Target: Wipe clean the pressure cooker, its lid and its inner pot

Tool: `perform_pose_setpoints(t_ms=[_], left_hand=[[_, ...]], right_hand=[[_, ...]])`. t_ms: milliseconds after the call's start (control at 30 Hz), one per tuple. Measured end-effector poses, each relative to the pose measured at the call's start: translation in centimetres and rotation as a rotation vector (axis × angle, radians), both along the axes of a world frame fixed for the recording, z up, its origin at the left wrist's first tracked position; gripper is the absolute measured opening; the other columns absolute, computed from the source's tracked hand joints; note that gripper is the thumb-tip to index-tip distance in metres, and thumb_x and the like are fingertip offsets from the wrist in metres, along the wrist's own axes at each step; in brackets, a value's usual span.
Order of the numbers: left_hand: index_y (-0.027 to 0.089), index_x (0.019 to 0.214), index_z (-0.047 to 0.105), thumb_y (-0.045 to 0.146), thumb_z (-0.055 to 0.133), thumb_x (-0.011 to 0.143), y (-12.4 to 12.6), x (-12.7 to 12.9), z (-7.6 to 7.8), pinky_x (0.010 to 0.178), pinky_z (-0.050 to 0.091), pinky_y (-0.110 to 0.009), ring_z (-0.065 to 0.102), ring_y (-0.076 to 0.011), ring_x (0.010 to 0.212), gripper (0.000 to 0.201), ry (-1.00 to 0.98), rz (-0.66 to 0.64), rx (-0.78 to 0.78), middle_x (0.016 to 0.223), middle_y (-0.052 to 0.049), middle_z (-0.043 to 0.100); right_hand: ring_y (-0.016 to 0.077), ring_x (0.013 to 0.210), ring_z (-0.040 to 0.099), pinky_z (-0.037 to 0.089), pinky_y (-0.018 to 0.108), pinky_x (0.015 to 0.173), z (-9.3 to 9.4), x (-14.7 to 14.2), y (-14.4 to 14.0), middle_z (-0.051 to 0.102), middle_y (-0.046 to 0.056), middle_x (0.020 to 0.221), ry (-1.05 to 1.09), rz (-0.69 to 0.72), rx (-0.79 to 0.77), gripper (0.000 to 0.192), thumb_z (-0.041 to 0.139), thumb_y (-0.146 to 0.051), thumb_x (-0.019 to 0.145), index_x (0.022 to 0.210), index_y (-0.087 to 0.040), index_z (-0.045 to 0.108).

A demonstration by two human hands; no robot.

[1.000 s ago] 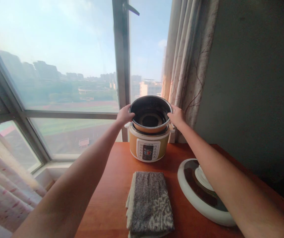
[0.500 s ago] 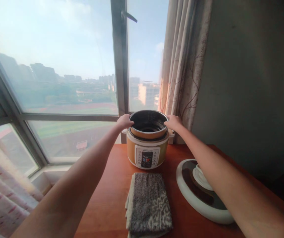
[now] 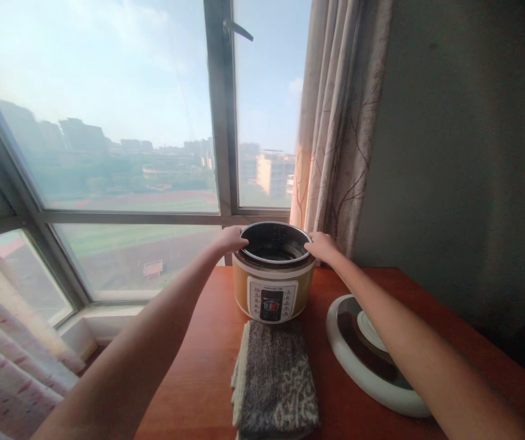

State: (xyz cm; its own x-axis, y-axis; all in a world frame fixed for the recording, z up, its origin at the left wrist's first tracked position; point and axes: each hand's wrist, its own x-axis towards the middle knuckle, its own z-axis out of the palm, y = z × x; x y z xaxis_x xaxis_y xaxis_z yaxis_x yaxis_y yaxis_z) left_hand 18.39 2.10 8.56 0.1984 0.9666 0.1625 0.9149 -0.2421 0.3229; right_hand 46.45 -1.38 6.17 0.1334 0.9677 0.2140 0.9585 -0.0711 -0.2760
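Note:
A dark inner pot (image 3: 275,252) sits low in the yellow and white electric pressure cooker (image 3: 241,287), with only its rim and upper wall showing. My left hand (image 3: 231,239) grips the pot's rim on the left, thumb over the edge. On the opposite side my right hand (image 3: 321,245) pinches the rim in the same way. The fingers of both hands are partly hidden behind the rim. The cooker's control panel (image 3: 272,301) faces me.
A folded grey towel (image 3: 275,379) lies in front of the cooker on the reddish wooden table (image 3: 193,379). To the right rests a round white-rimmed lid (image 3: 349,360), partly behind my right forearm. Windows and a curtain (image 3: 330,122) stand behind.
Both hands have lowered the inner pot deeper into the cooker. The cooker appears slightly nearer the towel. Towel and lid have stayed in place.

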Motion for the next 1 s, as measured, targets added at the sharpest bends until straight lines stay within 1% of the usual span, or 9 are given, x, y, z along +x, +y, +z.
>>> perform_pose_setpoints(t_ms=[133, 200, 433, 600, 733, 900, 1000], left_hand=[[0.015, 0.091, 0.074, 0.029, 0.061, 0.069, -0.2, 0.1, 0.2, 0.07, 0.052, -0.028, 0.069, -0.0234, 0.078, 0.029, 0.103, 0.035, 0.002, 0.084, -0.011, 0.074], [0.015, 0.092, 0.074, 0.03, 0.06, 0.07, -0.4, 0.0, 0.3, 0.072, 0.053, -0.029, 0.069, -0.0247, 0.082, 0.03, 0.137, 0.049, 0.001, 0.088, -0.012, 0.074], [0.014, 0.097, 0.073, 0.033, 0.056, 0.075, -1.7, 0.0, 0.8, 0.073, 0.053, -0.035, 0.069, -0.0283, 0.084, 0.034, 0.271, 0.005, -0.021, 0.095, -0.016, 0.074], [0.016, 0.098, 0.073, 0.034, 0.055, 0.076, -2.6, -0.1, 1.1, 0.072, 0.051, -0.032, 0.069, -0.0259, 0.08, 0.033, 0.299, 0.023, -0.039, 0.088, -0.012, 0.074], [0.018, 0.105, 0.072, 0.036, 0.052, 0.079, -2.9, -0.6, 0.4, 0.071, 0.05, -0.03, 0.068, -0.0246, 0.082, 0.037, 0.22, 0.033, 0.003, 0.095, -0.012, 0.075], [0.021, 0.111, 0.071, 0.034, 0.048, 0.083, -3.1, -1.2, -1.1, 0.072, 0.048, -0.029, 0.067, -0.0239, 0.085, 0.038, 0.072, 0.025, 0.095, 0.099, -0.01, 0.075], [0.022, 0.114, 0.071, 0.038, 0.048, 0.085, -3.6, -1.4, -2.1, 0.073, 0.046, -0.03, 0.067, -0.0245, 0.086, 0.039, -0.011, 0.065, 0.186, 0.096, -0.009, 0.074]], right_hand=[[0.0259, 0.101, 0.067, 0.048, 0.028, 0.079, 0.0, 0.0, 0.0, 0.073, 0.014, 0.107, -0.003, -0.007, -0.02, 0.036, 0.055, -0.028, 0.079, 0.108, -0.017, 0.073], [0.0267, 0.102, 0.067, 0.048, 0.029, 0.08, -0.1, 0.0, 0.0, 0.073, 0.014, 0.109, -0.005, -0.009, -0.027, 0.037, 0.054, -0.028, 0.079, 0.109, -0.018, 0.073], [0.0285, 0.101, 0.067, 0.047, 0.03, 0.08, -0.3, 0.1, -0.8, 0.073, 0.016, 0.107, -0.005, 0.007, -0.031, 0.037, 0.053, -0.027, 0.078, 0.108, -0.017, 0.073], [0.0273, 0.099, 0.067, 0.046, 0.029, 0.078, -0.5, 0.2, -1.7, 0.073, 0.015, 0.104, 0.004, 0.016, -0.006, 0.035, 0.051, -0.026, 0.08, 0.106, -0.017, 0.073], [0.0264, 0.097, 0.067, 0.044, 0.029, 0.076, -0.7, 0.2, -1.9, 0.074, 0.014, 0.104, 0.02, 0.005, 0.027, 0.034, 0.05, -0.026, 0.082, 0.105, -0.018, 0.073], [0.0261, 0.094, 0.067, 0.043, 0.029, 0.073, -1.0, 0.2, -2.2, 0.074, 0.014, 0.101, 0.039, -0.005, 0.068, 0.033, 0.046, -0.028, 0.087, 0.103, -0.019, 0.073], [0.0265, 0.091, 0.067, 0.043, 0.03, 0.072, -1.4, 0.2, -2.6, 0.074, 0.015, 0.1, 0.052, -0.016, 0.095, 0.038, 0.038, -0.03, 0.093, 0.103, -0.02, 0.073]])
